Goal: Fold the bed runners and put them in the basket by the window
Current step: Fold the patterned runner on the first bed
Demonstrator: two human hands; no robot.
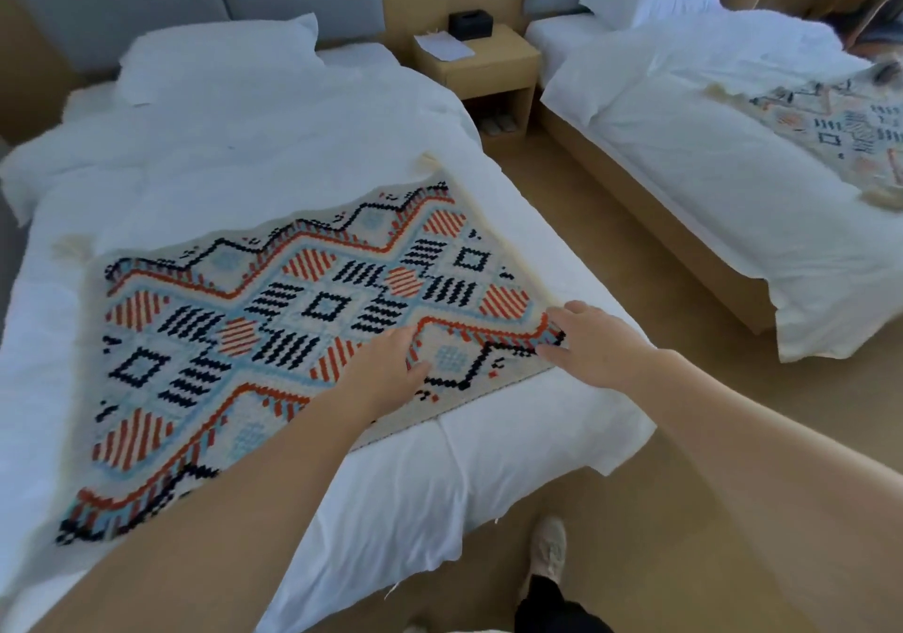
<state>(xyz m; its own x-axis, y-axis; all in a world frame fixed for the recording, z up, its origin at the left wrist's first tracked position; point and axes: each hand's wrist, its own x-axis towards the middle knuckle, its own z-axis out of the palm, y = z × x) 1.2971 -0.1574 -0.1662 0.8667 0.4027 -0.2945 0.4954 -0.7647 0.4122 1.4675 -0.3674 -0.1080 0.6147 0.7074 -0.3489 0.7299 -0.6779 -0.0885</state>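
Patterned bed runner spread flat across the foot of the near bed, left hand pinching its near edge, right hand gripping its corner, second runner on the far bed

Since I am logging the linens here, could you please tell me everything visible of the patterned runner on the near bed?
The bed runner looks like thick woven cloth, cream with zigzag bands, diamonds and striped blocks in orange-red, black and pale blue, with cream tufts at its far corners. It lies unfolded, mostly flat, askew on the white cover of the near bed. The left hand pinches it near its right end; the right hand grips the near right corner.
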